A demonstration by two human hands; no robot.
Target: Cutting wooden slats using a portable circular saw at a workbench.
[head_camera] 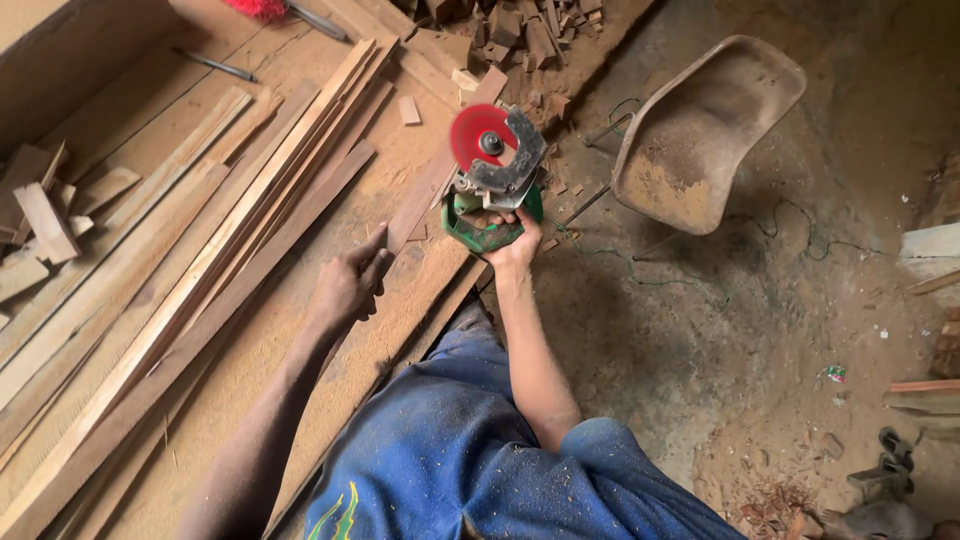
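Observation:
My right hand [515,243] grips the green body of a hand-held circular saw [493,180] with a red blade and grey guard, held at the edge of the workbench. The red blade sits against a narrow wooden strip [432,187] that runs diagonally across the bench. My left hand [350,285] presses on the near part of that strip, thumb raised, fingers curled over its edge. My blue trousers, dusted with sawdust, fill the bottom middle.
Several long wooden slats [200,240] lie side by side on the sawdust-covered bench [300,330]. Offcut blocks [40,215] pile at the left and at the top [520,35]. A worn plastic chair shell [700,130] stands on the dirt floor to the right.

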